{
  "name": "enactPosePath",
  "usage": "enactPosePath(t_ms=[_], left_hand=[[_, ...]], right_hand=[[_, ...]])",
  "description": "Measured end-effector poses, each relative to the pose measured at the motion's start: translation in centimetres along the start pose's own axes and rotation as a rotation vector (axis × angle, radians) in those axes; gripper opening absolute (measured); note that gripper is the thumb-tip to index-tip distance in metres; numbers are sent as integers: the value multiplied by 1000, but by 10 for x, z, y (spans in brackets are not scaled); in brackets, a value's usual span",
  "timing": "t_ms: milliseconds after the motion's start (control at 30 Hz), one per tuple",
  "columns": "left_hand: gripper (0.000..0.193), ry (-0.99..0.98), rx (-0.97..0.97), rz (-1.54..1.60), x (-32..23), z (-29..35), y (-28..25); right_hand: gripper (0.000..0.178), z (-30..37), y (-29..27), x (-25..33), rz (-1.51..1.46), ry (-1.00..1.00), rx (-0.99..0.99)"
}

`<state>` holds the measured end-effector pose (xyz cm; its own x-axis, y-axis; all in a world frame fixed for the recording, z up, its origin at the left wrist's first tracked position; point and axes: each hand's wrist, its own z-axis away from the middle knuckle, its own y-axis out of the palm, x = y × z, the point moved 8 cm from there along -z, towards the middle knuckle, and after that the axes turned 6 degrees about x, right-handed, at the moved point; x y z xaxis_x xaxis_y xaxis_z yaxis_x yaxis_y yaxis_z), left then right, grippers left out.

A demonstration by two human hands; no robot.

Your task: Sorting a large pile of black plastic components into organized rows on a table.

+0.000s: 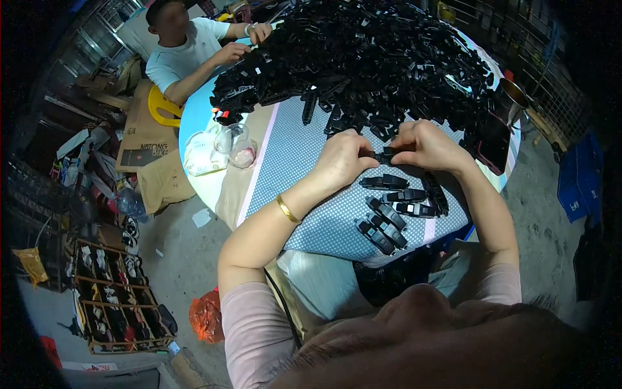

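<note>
Between my two hands is a small black plastic part (385, 155), pinched from both sides just in front of the heap. My left hand (342, 158), with a gold bracelet at the wrist, grips its left end between thumb and fingers. On the other end, my right hand (424, 146) is closed in the same way. A large heap of black plastic parts (363, 58) covers the far side of the table. Nearer to me, below my hands, several longer black parts (387, 223) lie in rough rows. Their exact kind is too small to tell.
The round table (278, 168) has a patterned cloth. Clear plastic packaging (240, 146) lies at its left, a metal cup (512, 97) and dark flat device (494, 146) at its right. Across sits a co-worker (188, 48), hands at the heap. A red bag (207, 316) is on the floor.
</note>
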<state>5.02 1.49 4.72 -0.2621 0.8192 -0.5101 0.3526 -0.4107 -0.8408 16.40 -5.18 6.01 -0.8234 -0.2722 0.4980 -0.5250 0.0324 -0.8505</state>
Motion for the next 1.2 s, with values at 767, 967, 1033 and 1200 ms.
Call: enactPosePath(t_ms=[767,967,1033,1200], left_hand=[[35,-29,-254,-113,33,-8,-50],[42,-236,-154,-36,94,-22,-39],[40,-287,-113,47,102,-23,-37],[31,-333,-131,240,127,-24,-32]], right_hand=[[16,0,-14,-11,25,-66,-289],[33,6,-19,-28,292,64,-300],[35,4,-13,-25,329,50,-300],[29,2,-9,-25,335,116,-233]])
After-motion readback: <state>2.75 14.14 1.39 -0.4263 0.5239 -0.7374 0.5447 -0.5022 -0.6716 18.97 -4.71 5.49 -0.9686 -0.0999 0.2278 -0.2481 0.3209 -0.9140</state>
